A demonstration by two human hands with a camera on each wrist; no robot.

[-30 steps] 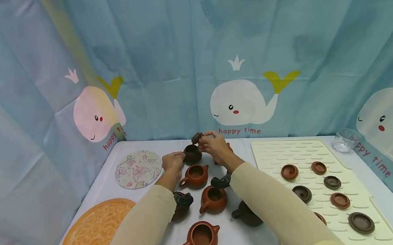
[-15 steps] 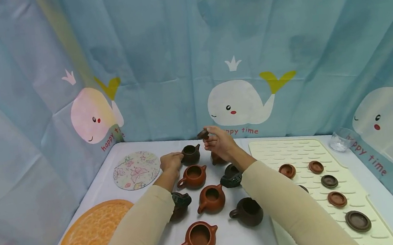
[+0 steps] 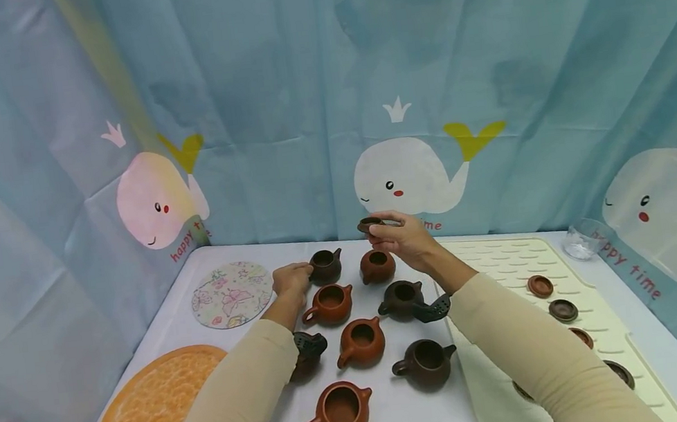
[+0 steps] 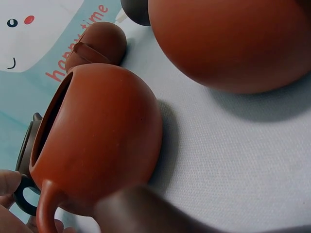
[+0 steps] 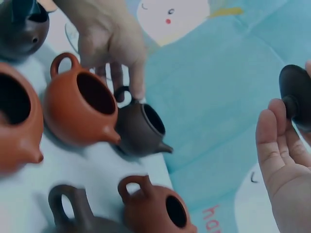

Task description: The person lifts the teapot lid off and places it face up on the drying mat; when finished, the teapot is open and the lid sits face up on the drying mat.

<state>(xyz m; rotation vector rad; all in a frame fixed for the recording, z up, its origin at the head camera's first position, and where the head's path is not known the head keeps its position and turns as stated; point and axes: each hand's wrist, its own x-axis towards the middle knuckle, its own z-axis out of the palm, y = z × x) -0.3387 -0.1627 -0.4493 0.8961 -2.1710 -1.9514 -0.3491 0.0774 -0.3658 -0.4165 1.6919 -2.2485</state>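
At the back of the table my left hand (image 3: 291, 279) pinches the handle of a small dark brown teapot (image 3: 325, 268), which is lidless and upright. Its spout points right. In the left wrist view, fingers (image 4: 8, 183) show at that dark handle behind a red clay teapot (image 4: 102, 136). My right hand (image 3: 404, 237) holds a dark teapot lid (image 3: 369, 225) in the air, behind and above a small red teapot (image 3: 378, 266). Seen from the right wrist, the lid (image 5: 294, 90) has its knob between the fingers, and the dark teapot (image 5: 141, 128) is well apart from it.
Several more lidless red and dark teapots, such as a red one (image 3: 344, 412), stand in front. A cream ribbed mat (image 3: 490, 388) with several lids lies right, a clear cup (image 3: 583, 242) beyond it. Left are a floral round mat (image 3: 232, 296) and an orange one (image 3: 154, 413).
My right hand has moved right, carrying the lid away from over the dark teapot. The lid has turned from steeply tilted to nearly level. My left hand has stayed at the teapot's handle.
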